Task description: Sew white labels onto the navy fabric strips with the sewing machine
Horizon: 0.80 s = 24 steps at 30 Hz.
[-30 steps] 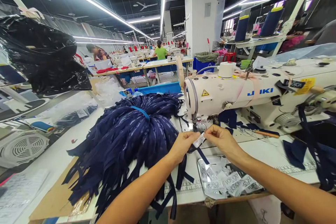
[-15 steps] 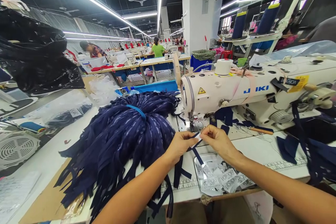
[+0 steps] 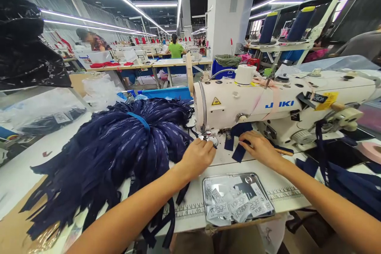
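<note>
My left hand [image 3: 199, 156] is closed right at the needle area of the white sewing machine [image 3: 232, 101]; what its fingers hold is hidden. Just right of the needle, my right hand [image 3: 258, 147] has its fingers pinched at the edge of small navy fabric pieces [image 3: 239, 151] on the machine bed. A large bundle of navy strips [image 3: 143, 143], tied with a blue band [image 3: 139, 120], lies left of my left hand. In front of both hands sits a metal tray [image 3: 248, 216] with several white printed labels [image 3: 220, 206].
Navy fabric [image 3: 351, 188] lies at the right, near a pink tape roll [image 3: 372, 151]. Two navy thread cones [image 3: 268, 27] stand behind the machine. A black plastic bag [image 3: 26, 43] hangs at the left. People work at tables farther back.
My hands have parted: the left went to the needle, the right to the navy pieces. The label and strip between them are no longer visible there. The view has shifted right.
</note>
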### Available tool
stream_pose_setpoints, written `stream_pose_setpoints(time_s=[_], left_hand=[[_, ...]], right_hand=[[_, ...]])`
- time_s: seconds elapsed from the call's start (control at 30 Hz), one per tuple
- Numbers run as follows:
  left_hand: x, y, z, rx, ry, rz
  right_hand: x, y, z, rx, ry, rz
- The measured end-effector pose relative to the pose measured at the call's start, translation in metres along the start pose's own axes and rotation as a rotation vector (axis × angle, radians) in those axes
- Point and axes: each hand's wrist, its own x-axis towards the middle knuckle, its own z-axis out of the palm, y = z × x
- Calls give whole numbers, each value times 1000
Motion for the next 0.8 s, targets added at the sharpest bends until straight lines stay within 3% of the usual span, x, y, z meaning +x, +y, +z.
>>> stream_pose_setpoints(time_s=[0.1, 0.2, 0.47, 0.67, 0.8], left_hand=[[14, 6, 35, 22, -100, 72], [13, 5, 50, 4, -153, 73], [-14, -3, 39, 65, -107, 120], [-17, -3, 45, 77, -60, 147], [-18, -3, 46, 83, -27, 155]], right_hand=[[5, -2, 5, -77, -67, -83], [7, -9, 11, -144, -106, -136], [11, -15, 24, -306, -140, -271], [13, -8, 25, -256, -101, -358], [16, -17, 29, -369, -76, -393]])
